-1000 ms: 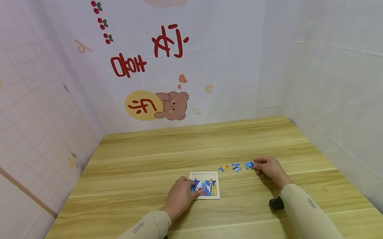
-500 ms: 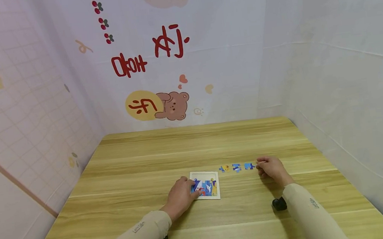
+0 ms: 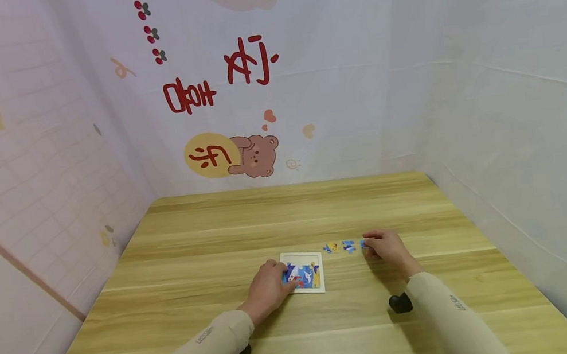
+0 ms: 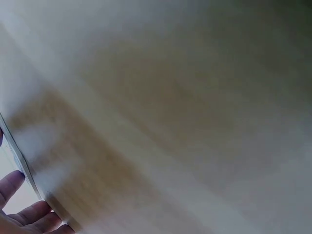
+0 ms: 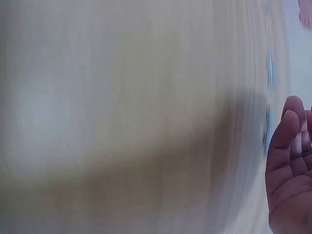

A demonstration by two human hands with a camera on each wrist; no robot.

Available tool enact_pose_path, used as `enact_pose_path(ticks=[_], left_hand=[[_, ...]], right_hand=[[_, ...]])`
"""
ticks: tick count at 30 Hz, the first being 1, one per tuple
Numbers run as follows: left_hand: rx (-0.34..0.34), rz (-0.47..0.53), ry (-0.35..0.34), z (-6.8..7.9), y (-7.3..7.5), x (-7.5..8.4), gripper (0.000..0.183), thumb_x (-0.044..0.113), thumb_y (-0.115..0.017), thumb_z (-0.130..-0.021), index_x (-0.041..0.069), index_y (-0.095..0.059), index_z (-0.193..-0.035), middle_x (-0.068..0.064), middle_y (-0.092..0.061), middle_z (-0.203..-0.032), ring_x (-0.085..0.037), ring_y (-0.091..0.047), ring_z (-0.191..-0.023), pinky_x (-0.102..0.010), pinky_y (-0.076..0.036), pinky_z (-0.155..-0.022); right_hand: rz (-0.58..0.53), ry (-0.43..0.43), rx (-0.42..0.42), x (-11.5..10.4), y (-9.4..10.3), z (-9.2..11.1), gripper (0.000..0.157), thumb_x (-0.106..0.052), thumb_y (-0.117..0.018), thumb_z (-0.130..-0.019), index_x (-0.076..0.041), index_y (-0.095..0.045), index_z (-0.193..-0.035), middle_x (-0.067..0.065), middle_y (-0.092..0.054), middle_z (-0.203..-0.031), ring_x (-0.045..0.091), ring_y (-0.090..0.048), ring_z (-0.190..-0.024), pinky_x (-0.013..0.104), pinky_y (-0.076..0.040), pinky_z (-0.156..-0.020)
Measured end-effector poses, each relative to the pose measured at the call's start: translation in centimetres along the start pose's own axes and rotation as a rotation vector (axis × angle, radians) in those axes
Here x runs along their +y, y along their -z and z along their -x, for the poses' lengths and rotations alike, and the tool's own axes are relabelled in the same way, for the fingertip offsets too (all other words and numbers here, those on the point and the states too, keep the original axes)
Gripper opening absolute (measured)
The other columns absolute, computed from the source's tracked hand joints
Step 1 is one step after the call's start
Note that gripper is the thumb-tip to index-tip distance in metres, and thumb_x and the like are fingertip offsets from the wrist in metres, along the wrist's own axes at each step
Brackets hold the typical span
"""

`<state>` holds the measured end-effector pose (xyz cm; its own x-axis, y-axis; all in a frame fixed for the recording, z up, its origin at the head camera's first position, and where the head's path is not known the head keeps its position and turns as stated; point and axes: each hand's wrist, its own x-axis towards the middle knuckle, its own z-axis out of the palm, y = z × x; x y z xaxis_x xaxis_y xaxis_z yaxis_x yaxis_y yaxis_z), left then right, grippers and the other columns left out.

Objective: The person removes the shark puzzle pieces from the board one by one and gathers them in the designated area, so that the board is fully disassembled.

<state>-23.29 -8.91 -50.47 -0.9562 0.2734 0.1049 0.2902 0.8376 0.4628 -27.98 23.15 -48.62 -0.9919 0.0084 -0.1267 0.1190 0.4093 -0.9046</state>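
Note:
My left hand [image 3: 268,287] grips the left edge of a white-framed puzzle board [image 3: 306,253], thumb on top. Inside the frame lies a blue, white and yellow sea picture; its upper strip is bare. In the left wrist view, fingertips [image 4: 36,213] press along the board's edge. To the board's right, three loose jigsaw pieces sit in a row: a blue-and-yellow one [image 3: 331,247], a blue one with white [image 3: 349,245] and another blue one [image 3: 363,243]. Over this last piece hovers my right hand [image 3: 387,250], partly covering it, thumb and fingers loosely bent with nothing between them.
The wooden table [image 3: 206,231] runs back to a white printed cloth wall [image 3: 349,106]. More cloth hangs along the left and right sides. A black wrist camera [image 3: 400,303] sits below the right sleeve.
My right hand drew back slightly to the right, uncovering the rightmost piece, then moved left over that piece. The left hand and the board stay in place.

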Motion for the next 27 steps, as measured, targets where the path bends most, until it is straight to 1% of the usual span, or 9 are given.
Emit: enact_pose_path(ticks=[5, 11, 14, 16, 19, 23, 27], left_hand=[[-0.005, 0.011, 0.011, 0.0, -0.1, 0.0, 0.047, 0.034, -0.075, -0.089, -0.001, -0.066, -0.118, -0.015, -0.058, -0.115, -0.024, -0.056, -0.096, -0.044, -0.050, -0.086], [0.004, 0.068, 0.010, -0.1, -0.3, 0.6, 0.049, 0.034, -0.074, -0.090, 0.000, -0.065, -0.124, -0.018, -0.055, -0.117, -0.025, -0.053, -0.096, -0.045, -0.048, -0.089], [0.023, 0.084, -0.006, -0.2, -0.5, 1.0, 0.048, 0.032, -0.074, -0.090, 0.001, -0.065, -0.125, -0.022, -0.055, -0.123, -0.032, -0.056, -0.106, -0.048, -0.046, -0.093], [0.034, 0.091, -0.011, -0.3, -0.7, 1.3, 0.046, 0.031, -0.074, -0.090, 0.002, -0.066, -0.125, -0.025, -0.053, -0.129, -0.038, -0.054, -0.115, -0.051, -0.044, -0.098], [0.054, 0.091, -0.016, -0.5, -0.9, 1.8, 0.045, 0.031, -0.075, -0.089, 0.002, -0.067, -0.122, -0.028, -0.053, -0.131, -0.043, -0.051, -0.122, -0.053, -0.042, -0.100], [0.076, 0.062, -0.015, -0.6, -1.3, 2.3, 0.043, 0.031, -0.076, -0.087, 0.002, -0.070, -0.118, -0.027, -0.056, -0.127, -0.043, -0.053, -0.120, -0.054, -0.044, -0.098], [0.083, 0.028, -0.007, -0.6, -1.7, 2.6, 0.042, 0.033, -0.076, -0.087, 0.004, -0.072, -0.116, -0.025, -0.057, -0.125, -0.042, -0.055, -0.116, -0.053, -0.045, -0.097]], right_hand=[[-0.054, 0.005, -0.026, -0.8, -3.6, 0.0, 0.031, -0.009, -0.054, -0.101, 0.009, -0.061, -0.125, 0.022, -0.067, -0.108, 0.024, -0.065, -0.078, 0.034, -0.056, -0.070], [-0.108, 0.016, -0.053, -1.6, -7.2, 0.2, 0.027, -0.007, -0.061, -0.095, 0.007, -0.067, -0.117, 0.014, -0.068, -0.099, 0.022, -0.065, -0.072, 0.031, -0.056, -0.065], [-0.115, 0.043, -0.076, -2.0, -8.5, 0.5, 0.026, -0.005, -0.062, -0.093, 0.006, -0.068, -0.114, 0.012, -0.066, -0.092, 0.020, -0.061, -0.070, 0.031, -0.054, -0.063], [-0.116, 0.056, -0.095, -2.3, -9.2, 0.6, 0.025, -0.005, -0.062, -0.093, 0.007, -0.068, -0.113, 0.009, -0.065, -0.088, 0.018, -0.059, -0.068, 0.031, -0.053, -0.062], [-0.108, 0.057, -0.125, -2.3, -10.1, 0.7, 0.022, -0.004, -0.062, -0.094, 0.006, -0.069, -0.112, 0.007, -0.064, -0.082, 0.016, -0.057, -0.066, 0.029, -0.053, -0.061], [-0.117, 0.031, -0.131, -2.0, -10.6, 1.0, 0.019, -0.002, -0.061, -0.094, 0.005, -0.069, -0.110, 0.007, -0.063, -0.079, 0.015, -0.056, -0.064, 0.027, -0.051, -0.059], [-0.118, 0.024, -0.132, -1.9, -10.6, 1.2, 0.019, -0.002, -0.062, -0.093, 0.005, -0.069, -0.110, 0.008, -0.063, -0.079, 0.015, -0.056, -0.065, 0.027, -0.050, -0.058]])
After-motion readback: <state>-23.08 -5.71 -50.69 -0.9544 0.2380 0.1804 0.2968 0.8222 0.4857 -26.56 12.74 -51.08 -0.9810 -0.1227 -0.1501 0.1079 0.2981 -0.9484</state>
